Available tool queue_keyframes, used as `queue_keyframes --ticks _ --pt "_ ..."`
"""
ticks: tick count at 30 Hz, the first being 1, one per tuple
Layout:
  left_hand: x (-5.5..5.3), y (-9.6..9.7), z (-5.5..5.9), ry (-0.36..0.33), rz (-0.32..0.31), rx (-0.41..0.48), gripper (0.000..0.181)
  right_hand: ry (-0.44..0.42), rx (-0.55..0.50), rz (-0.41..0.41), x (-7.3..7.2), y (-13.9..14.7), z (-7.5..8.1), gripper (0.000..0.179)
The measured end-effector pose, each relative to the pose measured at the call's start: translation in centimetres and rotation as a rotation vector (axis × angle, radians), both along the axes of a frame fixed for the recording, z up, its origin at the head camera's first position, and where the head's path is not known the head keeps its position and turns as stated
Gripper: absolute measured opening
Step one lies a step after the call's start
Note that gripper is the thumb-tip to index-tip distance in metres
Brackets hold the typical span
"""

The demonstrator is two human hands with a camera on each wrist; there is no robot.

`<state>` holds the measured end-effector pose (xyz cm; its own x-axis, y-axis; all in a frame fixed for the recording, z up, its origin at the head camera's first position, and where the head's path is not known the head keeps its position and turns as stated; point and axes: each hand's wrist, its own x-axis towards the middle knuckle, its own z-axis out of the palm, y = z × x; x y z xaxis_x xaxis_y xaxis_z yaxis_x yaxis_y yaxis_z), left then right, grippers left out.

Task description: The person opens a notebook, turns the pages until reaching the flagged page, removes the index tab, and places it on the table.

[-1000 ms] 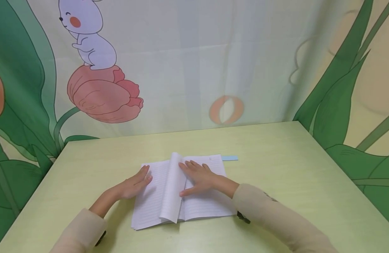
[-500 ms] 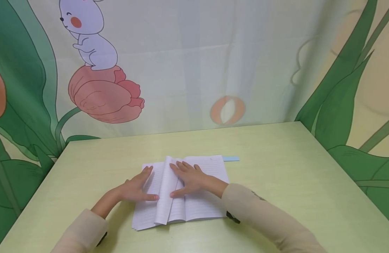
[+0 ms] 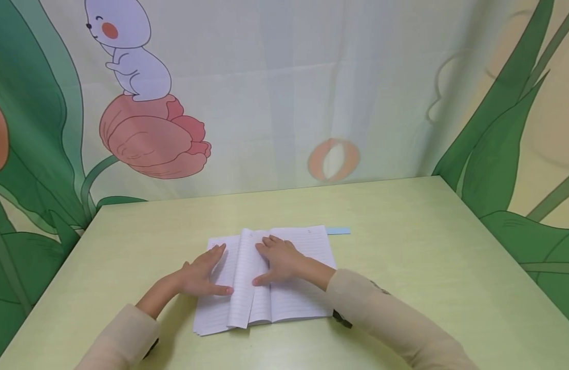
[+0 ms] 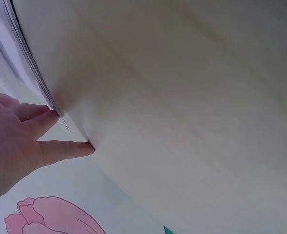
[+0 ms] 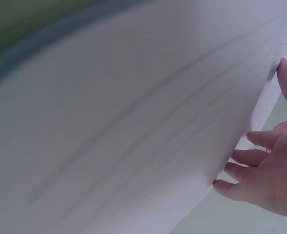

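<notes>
A lined notebook [image 3: 303, 298] lies spread on the table, and one curled leaf [image 3: 240, 308] leans over its left page. My left hand [image 3: 201, 275] rests at the left page with fingers extended, its thumb tip against or close to that leaf. In the left wrist view, fingertips of the left hand [image 4: 16, 141] meet the notebook's edge and the tabletop. My right hand [image 3: 282, 262] presses on the leaf near the spine, fingers spread. The right wrist view has the right hand [image 5: 270, 180] with its fingertips down on the paper.
A light blue strip [image 3: 338, 231] sticks out past the notebook's top right corner. The pale table [image 3: 404, 231] extends around the notebook. Behind it hangs a printed cloth [image 3: 247, 128] with a rabbit and flowers.
The curled leaf has come down further to the left. My left thumb has moved inward toward it. My right hand went left with the leaf, then slid slightly back right.
</notes>
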<state>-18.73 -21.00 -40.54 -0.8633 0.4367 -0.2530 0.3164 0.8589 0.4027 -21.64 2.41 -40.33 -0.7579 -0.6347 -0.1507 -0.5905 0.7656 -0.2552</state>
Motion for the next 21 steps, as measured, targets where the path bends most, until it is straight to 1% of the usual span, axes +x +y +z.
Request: queue_keyframes --ticks 2,5,7,9,12,14,17,21 --pt "0.0 0.0 0.1 -0.003 -0.001 0.004 0.104 0.01 -0.005 -0.02 0.0 0.1 0.0 0.089" --pt "0.0 -0.2 0.1 -0.013 -0.003 0.029 0.101 -0.002 -0.012 -0.038 -0.1 0.3 -0.1 0.091" --pt "-0.1 -0.4 0.1 -0.024 -0.008 0.079 0.098 -0.018 -0.007 -0.035 0.0 0.3 -0.1 0.093" --pt "-0.2 -0.7 0.2 -0.035 -0.011 0.149 0.094 -0.034 0.0 -0.028 0.1 0.3 -0.1 0.095" --pt "-0.3 -1.0 0.4 -0.054 0.003 0.255 0.087 -0.051 -0.003 -0.028 0.2 0.2 -0.1 0.099" --pt "-0.3 -1.2 0.6 -0.058 0.017 0.298 0.084 -0.059 -0.013 -0.04 0.4 0.2 -0.2 0.104" --pt "-0.3 -1.4 0.9 -0.041 0.038 0.331 0.078 -0.059 -0.017 -0.057 0.5 0.0 -0.2 0.109" --pt "-0.4 -1.5 1.3 0.021 0.043 0.372 0.07 -0.045 0.031 -0.06 0.6 -0.2 -0.3 0.102"
